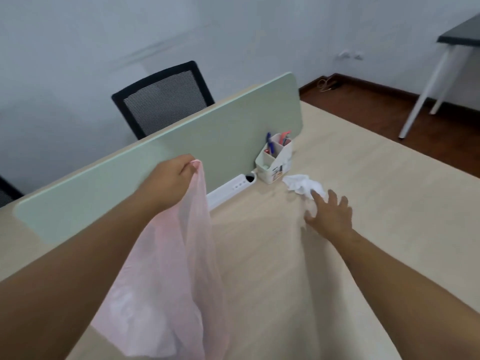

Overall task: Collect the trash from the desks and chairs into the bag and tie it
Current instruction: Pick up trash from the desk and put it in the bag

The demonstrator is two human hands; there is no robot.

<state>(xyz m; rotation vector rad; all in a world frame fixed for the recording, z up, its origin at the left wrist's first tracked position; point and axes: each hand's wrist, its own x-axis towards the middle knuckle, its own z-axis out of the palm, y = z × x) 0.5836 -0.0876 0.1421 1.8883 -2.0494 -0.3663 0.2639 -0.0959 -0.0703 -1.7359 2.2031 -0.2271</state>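
Observation:
My left hand [170, 179] pinches the top edge of a thin pink plastic bag [166, 276], which hangs down over the beige desk [363, 203]. Crumpled white paper [302, 185] lies on the desk beside the pen holder. My right hand [328, 216] is stretched out over the desk with fingers spread, its fingertips touching the near edge of the crumpled paper. It holds nothing.
A pale green divider panel [181, 157] runs along the desk's far side. A white pen holder [275, 158] with pens and a white power strip [228, 189] sit at its base. A black mesh chair [163, 98] stands behind it. A dark table with white legs [439, 68] is far right.

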